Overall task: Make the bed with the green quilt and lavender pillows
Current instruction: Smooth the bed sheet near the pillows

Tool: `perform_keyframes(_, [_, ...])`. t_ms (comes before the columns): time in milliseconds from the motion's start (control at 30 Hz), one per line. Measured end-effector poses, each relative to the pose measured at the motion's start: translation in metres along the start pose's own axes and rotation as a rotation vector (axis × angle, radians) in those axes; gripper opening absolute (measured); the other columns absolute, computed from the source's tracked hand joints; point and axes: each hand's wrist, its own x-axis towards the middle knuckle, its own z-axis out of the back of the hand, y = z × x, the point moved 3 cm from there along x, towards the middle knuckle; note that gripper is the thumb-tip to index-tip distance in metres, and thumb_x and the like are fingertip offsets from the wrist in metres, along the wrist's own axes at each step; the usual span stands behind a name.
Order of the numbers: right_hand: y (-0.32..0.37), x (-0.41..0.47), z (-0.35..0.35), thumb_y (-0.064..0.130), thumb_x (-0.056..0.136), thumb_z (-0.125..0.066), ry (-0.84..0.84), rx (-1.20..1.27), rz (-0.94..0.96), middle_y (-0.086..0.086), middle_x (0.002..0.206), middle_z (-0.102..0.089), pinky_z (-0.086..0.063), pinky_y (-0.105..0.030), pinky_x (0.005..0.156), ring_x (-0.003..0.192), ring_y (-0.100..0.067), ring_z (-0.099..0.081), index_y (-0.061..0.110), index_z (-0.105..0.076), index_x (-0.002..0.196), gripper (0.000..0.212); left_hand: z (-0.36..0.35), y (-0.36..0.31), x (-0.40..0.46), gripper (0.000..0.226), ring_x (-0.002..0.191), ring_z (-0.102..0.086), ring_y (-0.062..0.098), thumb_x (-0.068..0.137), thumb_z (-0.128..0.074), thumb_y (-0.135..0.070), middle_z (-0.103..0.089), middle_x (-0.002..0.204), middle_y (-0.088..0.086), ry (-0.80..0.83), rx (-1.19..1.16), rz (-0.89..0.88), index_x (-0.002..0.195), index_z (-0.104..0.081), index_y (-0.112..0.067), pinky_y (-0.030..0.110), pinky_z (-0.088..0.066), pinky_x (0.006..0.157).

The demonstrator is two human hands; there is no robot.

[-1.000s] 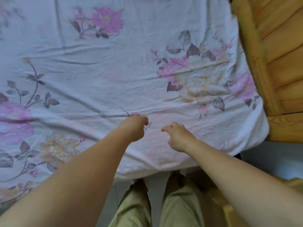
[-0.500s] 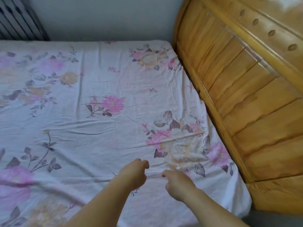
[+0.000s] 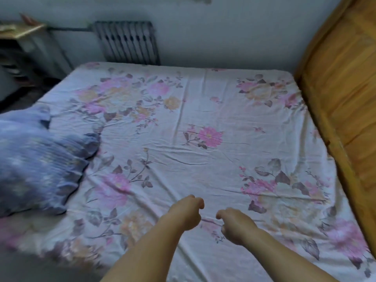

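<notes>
– What were the hands doing at that moment?

– Both were low over the near edge of the white cotton bedsheet printed with pink and yellow flowers (image 3: 203,110). The left hand (image 3: 186,214) was curled into a loose fist, and the right hand (image 3: 237,225) was curled too. A small ridge of cloth ran between them, but whether either actually pinched it, I could not tell.

– How would you have had them finish the step?

– I'd judge it was smoothing the sheet. Draw the fold toward the body with both hands evenly, then sweep outward to flatten the creases that lay ahead of the knuckles.

– And the pillows, the quilt?

– One puffy lavender-blue pillow with a crinkled cover (image 3: 38,163) lay well to the left of the left hand — cut off by the frame edge and blurred. A second pillow could not be made out. No green quilt was in view. The orange-brown wooden headboard (image 3: 335,102) stood to the right of the right hand, so the pillow sat at the wrong end.

– Anything else hidden?

– The fingertips, turned under the palms.
</notes>
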Motion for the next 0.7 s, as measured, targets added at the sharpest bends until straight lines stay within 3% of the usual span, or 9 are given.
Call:
perform_keyframes(167, [0.096, 0.024, -0.02, 0.017, 0.096, -0.041, 0.033, -0.039, 0.072, -0.006, 0.136, -0.044, -0.041, -0.036, 0.094, 0.121, -0.028, -0.046, 0.024, -0.044, 0.136, 0.04, 0.01, 0.102, -0.028, 0.04, 0.122, -0.048, 0.026, 0.094, -0.044, -0.013, -0.043, 0.136, 0.006, 0.0, -0.024, 0.071, 0.133, -0.047, -0.021, 0.032, -0.04, 0.097])
perform_keyframes(367, [0.211, 0.051, -0.056, 0.019, 0.095, -0.041, -0.067, -0.023, 0.052, -0.004, 0.132, -0.053, -0.047, -0.033, 0.09, 0.118, -0.026, -0.052, 0.024, -0.055, 0.127, 0.036, 0.005, 0.227, -0.06, 0.039, 0.126, -0.045, 0.026, 0.096, -0.042, -0.01, -0.039, 0.143, 0.007, 0.078, 0.005, 0.085, 0.134, -0.046, -0.02, 0.034, -0.037, 0.101])
perform_keyframes(467, [0.261, 0.06, -0.091, 0.015, 0.094, -0.042, 0.001, 0.014, 0.052, -0.004, 0.131, -0.053, -0.047, -0.031, 0.084, 0.114, -0.026, -0.054, 0.021, -0.055, 0.127, 0.036, -0.001, 0.29, -0.073, 0.041, 0.125, -0.047, 0.028, 0.096, -0.041, -0.005, -0.037, 0.146, 0.008, 0.125, 0.038, 0.112, 0.133, -0.047, -0.019, 0.035, -0.041, 0.099])
perform_keyframes(700, [0.314, 0.079, -0.155, 0.011, 0.093, -0.045, 0.184, 0.067, 0.053, -0.006, 0.135, -0.05, -0.047, -0.035, 0.088, 0.115, -0.028, -0.054, 0.02, -0.052, 0.131, 0.04, -0.029, 0.391, -0.075, 0.042, 0.122, -0.048, 0.026, 0.092, -0.047, -0.006, -0.045, 0.135, 0.006, 0.257, 0.139, 0.169, 0.131, -0.048, -0.022, 0.032, -0.041, 0.093])
